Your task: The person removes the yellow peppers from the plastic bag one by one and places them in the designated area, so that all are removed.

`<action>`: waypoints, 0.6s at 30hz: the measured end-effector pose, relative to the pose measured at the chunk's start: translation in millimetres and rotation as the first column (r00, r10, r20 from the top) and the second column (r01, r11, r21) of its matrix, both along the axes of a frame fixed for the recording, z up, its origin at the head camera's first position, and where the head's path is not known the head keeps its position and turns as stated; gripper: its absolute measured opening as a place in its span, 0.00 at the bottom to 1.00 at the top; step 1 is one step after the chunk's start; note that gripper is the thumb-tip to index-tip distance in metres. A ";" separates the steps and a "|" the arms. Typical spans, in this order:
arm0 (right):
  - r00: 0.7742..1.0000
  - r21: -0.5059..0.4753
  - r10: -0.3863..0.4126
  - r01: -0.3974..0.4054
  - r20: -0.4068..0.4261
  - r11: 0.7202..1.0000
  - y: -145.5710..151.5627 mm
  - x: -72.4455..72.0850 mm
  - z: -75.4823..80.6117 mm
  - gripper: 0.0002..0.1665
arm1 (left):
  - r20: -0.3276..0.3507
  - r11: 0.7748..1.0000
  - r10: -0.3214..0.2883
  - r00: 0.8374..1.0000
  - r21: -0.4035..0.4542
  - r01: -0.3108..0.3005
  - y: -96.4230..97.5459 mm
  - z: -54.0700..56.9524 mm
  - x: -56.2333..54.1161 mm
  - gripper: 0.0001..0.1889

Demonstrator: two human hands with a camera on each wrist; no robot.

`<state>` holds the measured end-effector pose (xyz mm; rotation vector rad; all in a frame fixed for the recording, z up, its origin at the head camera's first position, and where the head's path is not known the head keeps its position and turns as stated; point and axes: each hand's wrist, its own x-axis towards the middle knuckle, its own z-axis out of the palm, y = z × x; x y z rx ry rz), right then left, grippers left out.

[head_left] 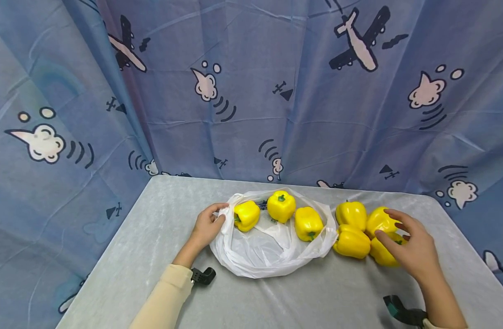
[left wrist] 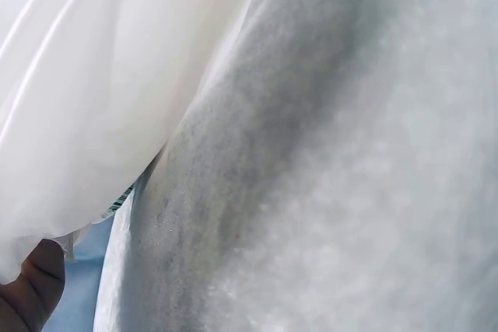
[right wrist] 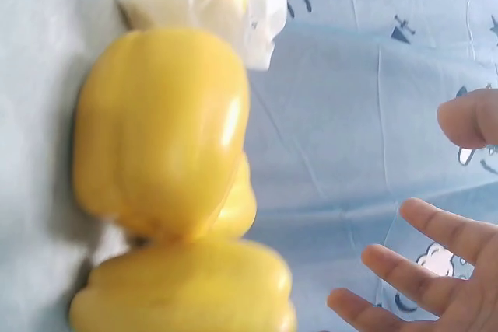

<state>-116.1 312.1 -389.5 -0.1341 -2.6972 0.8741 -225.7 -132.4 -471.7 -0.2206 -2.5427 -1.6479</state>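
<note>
A white plastic bag (head_left: 261, 265) lies with its mouth spread wide. Inside it are three yellow bell peppers: one at the left (head_left: 247, 215), one at the back (head_left: 281, 206) and one at the right (head_left: 309, 224). My left hand (head_left: 207, 227) pinches the bag's left rim; only a fingertip (left wrist: 43, 281) shows beside the plastic in the left wrist view. Over a cluster of several yellow bell peppers (head_left: 352, 241) right of the bag hovers my right hand (head_left: 417, 249), fingers spread and holding nothing. The right wrist view shows its fingers (right wrist: 436, 227) apart from the nearest pepper (right wrist: 159, 130).
The table (head_left: 128, 265) has a pale grey cover. Behind it and at the left hangs a blue curtain (head_left: 251, 91) printed with planes and clouds. A black wrist mount (head_left: 203, 276) sits at the left wrist, another (head_left: 403, 313) at the right.
</note>
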 end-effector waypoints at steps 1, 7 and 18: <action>1.000 -0.009 0.007 -0.007 -0.003 1.000 -2.7 -1.2 1.7 0.37 | 0.001 1.000 -0.001 1.000 0.001 0.001 -0.3 -0.2 -0.2 0.18; 0.999 -0.040 0.037 -0.037 -0.005 0.998 -18.4 -9.2 8.9 0.37 | 0.003 1.000 -0.004 1.000 0.013 0.004 -0.8 -1.2 -1.4 0.18; 0.992 -0.101 0.106 -0.113 -0.068 0.989 -48.3 -22.0 17.1 0.34 | -0.001 1.000 -0.003 1.000 0.022 0.003 -0.7 -2.0 -3.0 0.17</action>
